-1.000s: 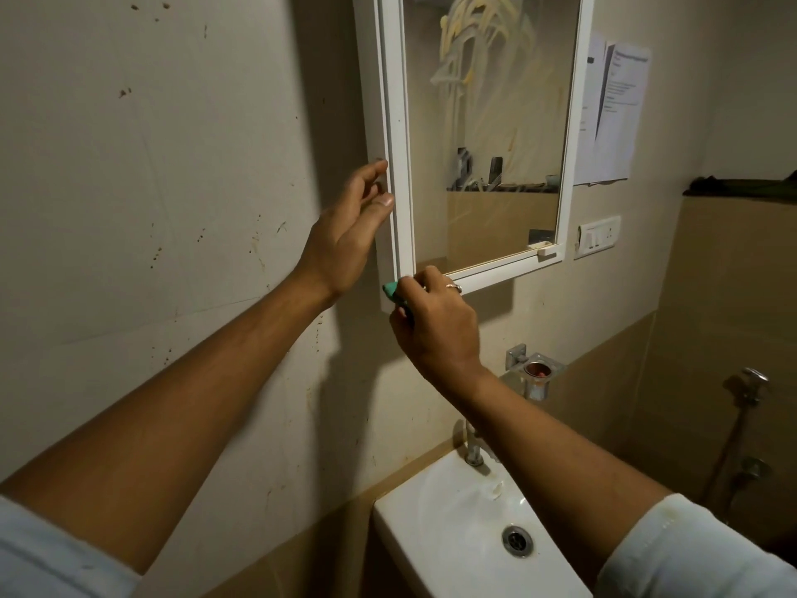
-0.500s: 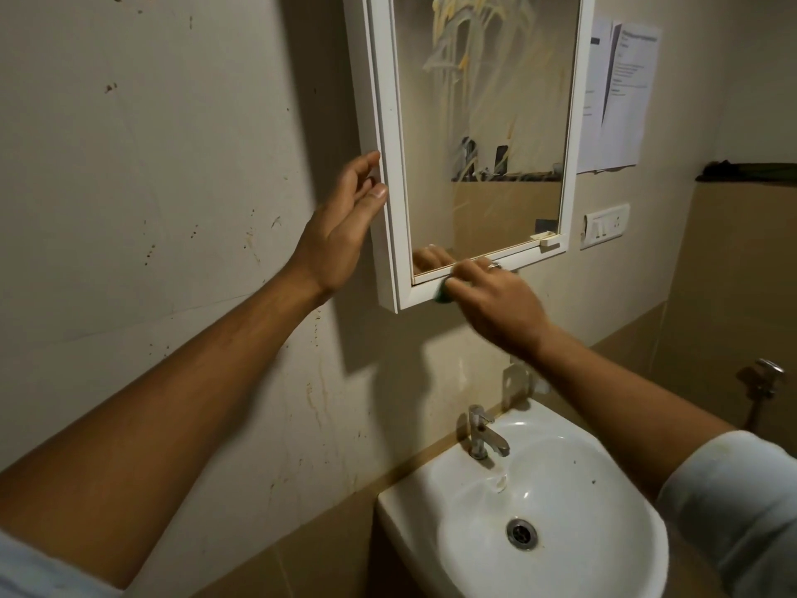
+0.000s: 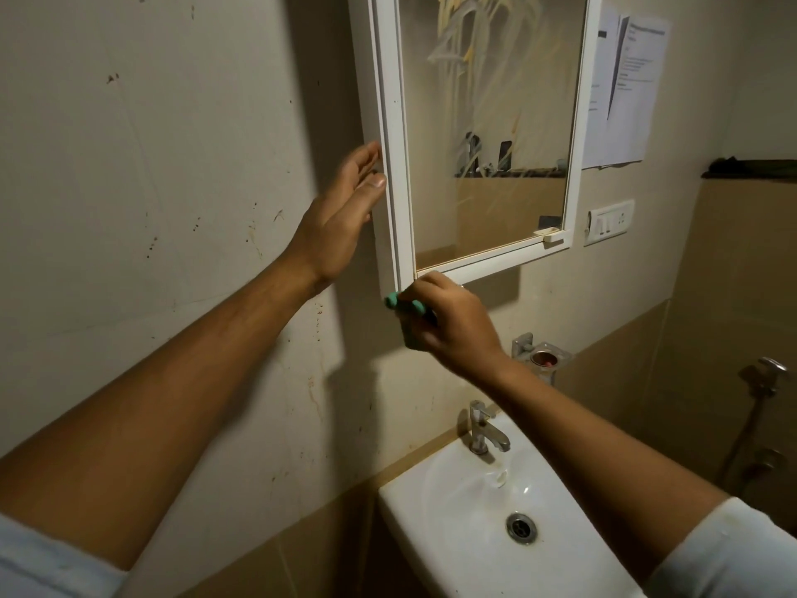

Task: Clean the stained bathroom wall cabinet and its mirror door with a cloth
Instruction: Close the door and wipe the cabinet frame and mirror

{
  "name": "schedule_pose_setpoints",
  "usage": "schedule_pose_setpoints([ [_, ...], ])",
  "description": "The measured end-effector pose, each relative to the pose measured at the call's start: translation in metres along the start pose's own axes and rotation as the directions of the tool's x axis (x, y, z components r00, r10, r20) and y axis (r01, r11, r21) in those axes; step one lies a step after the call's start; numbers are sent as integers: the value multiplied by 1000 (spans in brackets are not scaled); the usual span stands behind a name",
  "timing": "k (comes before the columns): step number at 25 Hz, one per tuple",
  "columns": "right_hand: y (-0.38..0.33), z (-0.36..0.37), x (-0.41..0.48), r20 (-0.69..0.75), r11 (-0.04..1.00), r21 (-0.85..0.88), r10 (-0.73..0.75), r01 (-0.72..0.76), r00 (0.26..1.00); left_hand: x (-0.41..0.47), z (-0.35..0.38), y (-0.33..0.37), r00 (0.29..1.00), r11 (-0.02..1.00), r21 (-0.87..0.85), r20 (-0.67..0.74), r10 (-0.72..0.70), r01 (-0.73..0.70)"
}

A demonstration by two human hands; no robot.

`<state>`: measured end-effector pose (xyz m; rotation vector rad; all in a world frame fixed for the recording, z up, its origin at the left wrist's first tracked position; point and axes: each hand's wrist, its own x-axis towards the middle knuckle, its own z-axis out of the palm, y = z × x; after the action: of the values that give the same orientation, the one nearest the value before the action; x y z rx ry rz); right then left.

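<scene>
Cabinet [image 3: 366,79] seems stiff, its mirror [image 3: 487,123] fragile, so we brace its side with a flat left hand [image 3: 340,217] while our right hand [image 3: 448,321] pinches the soft cloth [image 3: 392,300].

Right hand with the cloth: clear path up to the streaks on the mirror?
Probably yes. The right hand grips the cloth at the cabinet frame's lower left corner. The left hand rests on its side, off the mirror, so nothing blocks the streaks.
</scene>
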<state>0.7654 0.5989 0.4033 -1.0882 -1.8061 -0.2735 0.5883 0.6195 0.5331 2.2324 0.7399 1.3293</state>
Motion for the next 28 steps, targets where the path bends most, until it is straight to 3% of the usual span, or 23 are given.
schedule_pose_setpoints([
  [2, 4, -16, -4, -148, 931, 287, 277, -226, 949, -1, -1, 0, 999, 1000, 9, 37, -1, 1],
  [3, 10, -24, -6, -264, 838, 427, 475, -340, 840, -2, -1, 0, 999, 1000, 12, 43, 3, -3],
  [4, 19, -33, -7, -327, 700, 567, 676, -435, 661, -2, -1, 0, 999, 1000, 14, 44, 4, -4],
  [5, 29, -39, -7, -289, 509, 702, 843, -498, 454, -2, -1, 1, 999, 1000, 14, 46, 2, -3],
  [6, 36, -42, -6, -154, 288, 808, 945, -514, 288, -2, -1, 1, 999, 1000, 14, 45, 2, -2],
  [7, 40, -43, -3, 18, 80, 878, 980, -473, 200, -2, -1, 1, 999, 1000, 14, 43, 3, -4],
  [8, 41, -40, 0, 175, -92, 914, 968, -396, 179, -3, -1, 0, 999, 1000, 16, 41, 6, -7],
  [9, 40, -37, 2, 288, -216, 924, 936, -315, 204, -3, -1, 0, 999, 1000, 17, 41, 7, -8],
  [10, 37, -32, 3, 352, -282, 919, 902, -276, 249, -2, -2, 0, 999, 1000, 17, 42, 6, -6],
  [12, 31, -26, 0, 368, -264, 909, 872, -323, 323, -3, -3, 1, 999, 1000, 15, 54, 5, -6],
  [14, 32, -23, -4, 339, -194, 899, 877, -394, 341, -4, -4, 2, 998, 1000, 21, 61, 11, -13],
  [19, 38, -29, -6, 214, -74, 825, 958, -561, 189, -4, -4, 2, 998, 1000, 6, 66, 18, -19],
  [26, 49, -35, -8, 158, -64, 794, 982, -604, 103, -5, -3, 2, 998, 1000, -1, 66, 14, -14],
  [28, 46, -36, -1, 217, -92, 780, 968, -620, 130, -5, -3, 3, 998, 1000, 8, 67, 16, -17],
])
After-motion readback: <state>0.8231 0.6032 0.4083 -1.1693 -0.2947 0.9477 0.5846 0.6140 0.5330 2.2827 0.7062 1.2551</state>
